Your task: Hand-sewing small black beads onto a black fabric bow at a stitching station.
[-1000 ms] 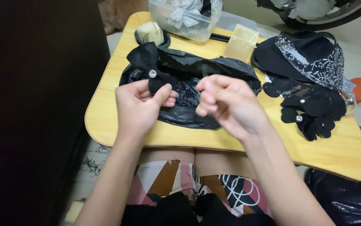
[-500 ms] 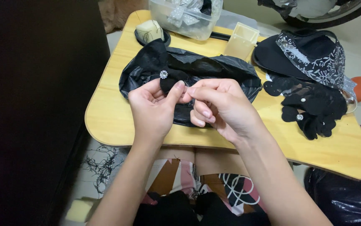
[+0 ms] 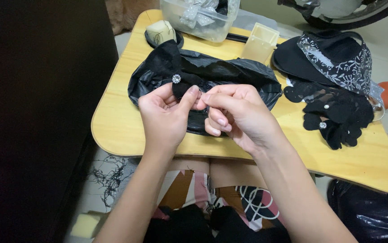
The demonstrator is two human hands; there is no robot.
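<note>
Over a small wooden lap table (image 3: 126, 135), a seated person works a black fabric bow (image 3: 176, 72) with both bare hands, the piece lifted clear of the tabletop and close to the eyes, seemingly so the fine detail can be handled. The left hand (image 3: 165, 114) pinches the bow from below, thumb and fingers closed on the cloth just under its round rhinestone centre (image 3: 176, 78), which faces up toward the camera. The right hand (image 3: 234, 112) meets it fingertip to fingertip, thumb and forefinger pressed together at the same spot; whether they nip a thread, a needle or only the fabric cannot be told.

Beneath the hands lies an opened black plastic bag (image 3: 230, 74), spread flat like a tray, its dark contents hard to make out. To the right, well apart from the hands, finished-looking black bows (image 3: 338, 114) sit in a heap beside a black hat with a lace band (image 3: 333, 56), a placement that suggests a pile kept out of the working area. At the far edge stand a clear plastic tub (image 3: 203, 22), a small pale box (image 3: 259, 42) and a spool on a dark dish (image 3: 160, 32), all within reach.
</note>
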